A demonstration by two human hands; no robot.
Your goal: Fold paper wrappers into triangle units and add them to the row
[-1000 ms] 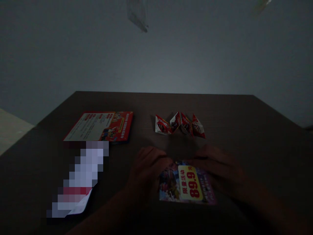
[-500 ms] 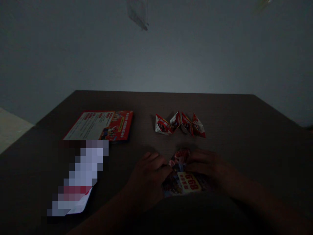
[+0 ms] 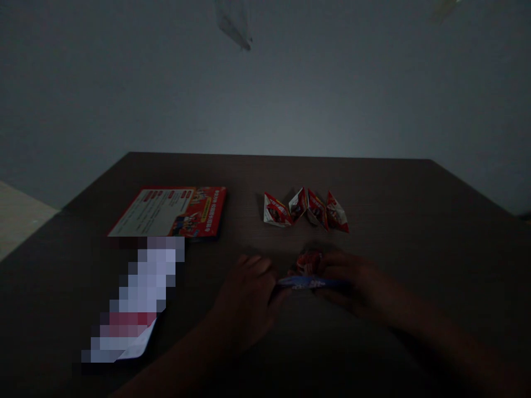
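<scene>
A printed sheet of paper (image 3: pixel 307 283), glossy and partly folded, is stretched between my two hands near the table's front. My left hand (image 3: pixel 251 296) is closed on its left end, thumb toward me. My right hand (image 3: pixel 352 282) grips its right side, fingers on top. A bluish edge of the paper faces me, and a reddish picture shows behind it. Much of the sheet is hidden by the fingers and the dim light. Just beyond my hands stand several small folded paper pieces (image 3: pixel 317 209), red and white, in a zigzag row.
A red and white printed booklet or stack of leaflets (image 3: pixel 199 213) lies at the left on the dark table (image 3: pixel 249 171). In front of it is a lit phone-like device (image 3: pixel 139 345), its screen mostly pixelated. A pale wall (image 3: pixel 332 99) rises behind the table.
The near part of the paper, which lay with its large printed number showing, has been folded up, so a bluish edge now faces me. Both hands stay nearly in place.
</scene>
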